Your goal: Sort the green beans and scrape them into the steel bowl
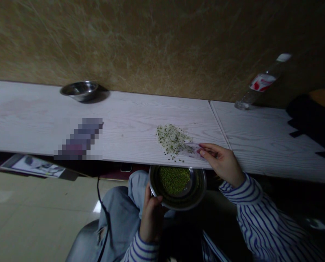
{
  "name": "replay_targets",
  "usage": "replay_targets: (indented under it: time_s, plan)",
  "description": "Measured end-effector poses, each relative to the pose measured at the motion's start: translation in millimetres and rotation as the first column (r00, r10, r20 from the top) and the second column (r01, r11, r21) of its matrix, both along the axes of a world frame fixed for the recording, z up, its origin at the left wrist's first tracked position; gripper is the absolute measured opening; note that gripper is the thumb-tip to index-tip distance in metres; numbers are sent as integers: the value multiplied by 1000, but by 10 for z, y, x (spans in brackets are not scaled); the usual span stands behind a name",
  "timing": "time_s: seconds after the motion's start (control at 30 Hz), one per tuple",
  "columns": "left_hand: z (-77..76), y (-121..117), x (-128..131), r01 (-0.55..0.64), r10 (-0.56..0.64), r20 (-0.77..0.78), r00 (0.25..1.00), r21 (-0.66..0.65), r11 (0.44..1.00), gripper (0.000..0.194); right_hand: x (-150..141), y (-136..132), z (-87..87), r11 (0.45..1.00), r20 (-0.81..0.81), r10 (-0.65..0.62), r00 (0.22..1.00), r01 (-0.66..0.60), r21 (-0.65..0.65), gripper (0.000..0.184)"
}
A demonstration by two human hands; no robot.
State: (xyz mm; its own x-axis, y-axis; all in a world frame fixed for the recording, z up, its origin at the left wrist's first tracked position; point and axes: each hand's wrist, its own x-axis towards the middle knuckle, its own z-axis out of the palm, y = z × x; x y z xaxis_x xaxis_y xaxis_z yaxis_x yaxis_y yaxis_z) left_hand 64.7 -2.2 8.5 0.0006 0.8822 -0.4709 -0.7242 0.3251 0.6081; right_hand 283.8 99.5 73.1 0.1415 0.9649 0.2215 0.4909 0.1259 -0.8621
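Note:
My left hand [152,214] grips the left rim of a steel bowl [199,193], held just below the table's front edge. Green beans [175,179], which look like mung beans, cover part of its bottom. Between the fingers of my right hand [224,160] is a thin, clear plastic piece with a curved edge [192,148]; its exact kind I cannot make out. It touches the right side of a loose pile of white grains mixed with green beans [169,138] on the tabletop. A few beans lie scattered near the table edge.
On the white wood-grain table [135,127], an empty steel bowl [80,91] stands at the back left. A blurred-out flat object [82,140] lies nearer the front. A plastic bottle [262,83] and a dark cloth item [315,120] are at right. A cable [104,207] hangs below.

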Motion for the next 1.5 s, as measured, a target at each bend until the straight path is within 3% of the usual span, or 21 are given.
replay_targets:
  time_s: [0.17,0.77,1.5]
  plan:
    - [-8,4,-3,-5,5,12,1000,3,1000,87,-34,-42,35,998,-1,55,999,-55,-16,28]
    - [-60,-2,-9,20,-20,8,1000,-5,1000,80,0,-55,5,998,-17,56,998,-56,-16,30]
    - [-6,5,-7,9,-9,7,1000,-6,1000,74,-58,-6,36,997,13,77,997,-77,-19,26]
